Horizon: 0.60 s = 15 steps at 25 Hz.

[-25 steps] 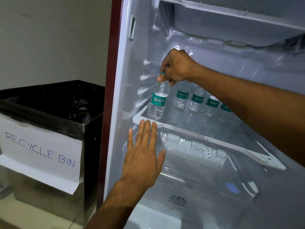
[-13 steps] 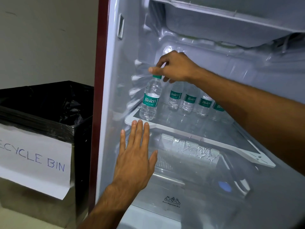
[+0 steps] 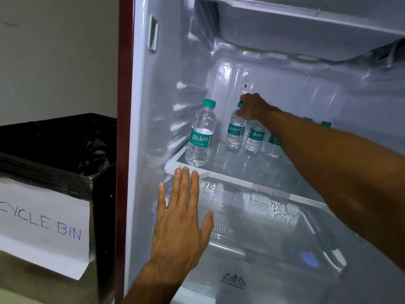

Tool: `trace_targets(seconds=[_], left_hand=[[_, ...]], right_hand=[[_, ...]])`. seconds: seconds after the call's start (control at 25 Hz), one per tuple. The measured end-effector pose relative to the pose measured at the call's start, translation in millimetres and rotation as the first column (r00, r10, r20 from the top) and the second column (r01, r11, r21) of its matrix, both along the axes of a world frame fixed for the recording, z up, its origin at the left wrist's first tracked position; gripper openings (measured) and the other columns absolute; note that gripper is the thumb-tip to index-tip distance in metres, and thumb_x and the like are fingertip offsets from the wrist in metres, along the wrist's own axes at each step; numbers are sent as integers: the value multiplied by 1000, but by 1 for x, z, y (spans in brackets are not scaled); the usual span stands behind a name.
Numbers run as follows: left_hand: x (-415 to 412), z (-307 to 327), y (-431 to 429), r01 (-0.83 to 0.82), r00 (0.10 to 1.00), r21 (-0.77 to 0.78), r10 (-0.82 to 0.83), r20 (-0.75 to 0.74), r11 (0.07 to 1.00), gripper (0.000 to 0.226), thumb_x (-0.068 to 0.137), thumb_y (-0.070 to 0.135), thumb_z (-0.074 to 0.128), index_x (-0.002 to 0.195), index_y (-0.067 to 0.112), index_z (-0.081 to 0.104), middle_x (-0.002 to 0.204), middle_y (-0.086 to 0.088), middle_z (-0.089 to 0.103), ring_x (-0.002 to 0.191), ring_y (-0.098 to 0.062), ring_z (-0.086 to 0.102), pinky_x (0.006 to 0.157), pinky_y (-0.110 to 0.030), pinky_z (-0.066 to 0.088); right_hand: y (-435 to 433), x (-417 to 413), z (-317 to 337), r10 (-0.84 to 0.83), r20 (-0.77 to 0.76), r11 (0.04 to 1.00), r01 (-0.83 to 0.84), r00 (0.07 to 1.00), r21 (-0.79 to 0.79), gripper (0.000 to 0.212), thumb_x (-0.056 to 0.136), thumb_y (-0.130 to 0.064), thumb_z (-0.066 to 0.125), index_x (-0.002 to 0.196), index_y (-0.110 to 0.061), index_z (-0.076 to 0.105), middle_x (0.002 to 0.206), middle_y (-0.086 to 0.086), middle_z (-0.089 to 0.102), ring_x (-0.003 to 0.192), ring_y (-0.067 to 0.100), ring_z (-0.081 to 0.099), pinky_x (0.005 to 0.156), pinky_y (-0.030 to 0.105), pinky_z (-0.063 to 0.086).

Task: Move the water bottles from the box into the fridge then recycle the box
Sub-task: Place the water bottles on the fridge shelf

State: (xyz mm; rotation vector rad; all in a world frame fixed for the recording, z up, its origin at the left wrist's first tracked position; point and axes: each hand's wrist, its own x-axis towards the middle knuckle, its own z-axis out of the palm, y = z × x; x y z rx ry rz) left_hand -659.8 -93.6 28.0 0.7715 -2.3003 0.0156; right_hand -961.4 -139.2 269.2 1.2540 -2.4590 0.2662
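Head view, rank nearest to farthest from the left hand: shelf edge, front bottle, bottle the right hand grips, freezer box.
1. shelf edge, at the fingertips of the left hand
2. front bottle, just above, shelf's front left
3. gripped bottle, back row, under the right hand
4. freezer box, top

Right hand (image 3: 252, 106) is off the near bottle (image 3: 200, 137); at 1.0 s and 0.5 s ago it pinched that bottle's cap. The near bottle now stands free and upright at the near left corner of the shelf (image 3: 241, 172), green cap fully exposed. The hand has moved farther in and grips the cap of the far bottle (image 3: 235, 133), leftmost of the far row.
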Motion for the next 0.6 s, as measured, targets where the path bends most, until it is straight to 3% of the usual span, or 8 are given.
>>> trace_targets(seconds=[0.2, 0.44, 0.6], left_hand=[[-1, 0, 1, 8, 1000, -12, -8, 0, 1000, 88, 93, 64, 28, 157, 12, -1, 164, -11, 0, 152, -28, 0, 118, -58, 19], [2, 1, 0, 28, 999, -1, -28, 20, 1000, 89, 91, 68, 23, 157, 12, 1, 164, -12, 3, 151, -30, 4, 116, -60, 20], [4, 4, -1, 27, 998, -10, -26, 53, 1000, 90, 90, 69, 22, 157, 11, 0, 164, -12, 2, 151, -29, 2, 117, -60, 18]], right_hand=[[-6, 4, -3, 30, 101, 978, -8, 994, -209, 52, 84, -33, 80, 120, -1, 61, 119, 19, 63, 104, 36, 65, 92, 44, 56], [12, 39, 6, 9, 90, 968, 14, 996, -250, 53, 73, -26, 89, 114, -1, 67, 119, 15, 66, 107, 30, 64, 88, 32, 53], [43, 82, 25, 40, 144, 964, 0, 989, -265, 44, 77, -28, 87, 109, -2, 70, 110, 11, 69, 99, 26, 68, 90, 35, 56]])
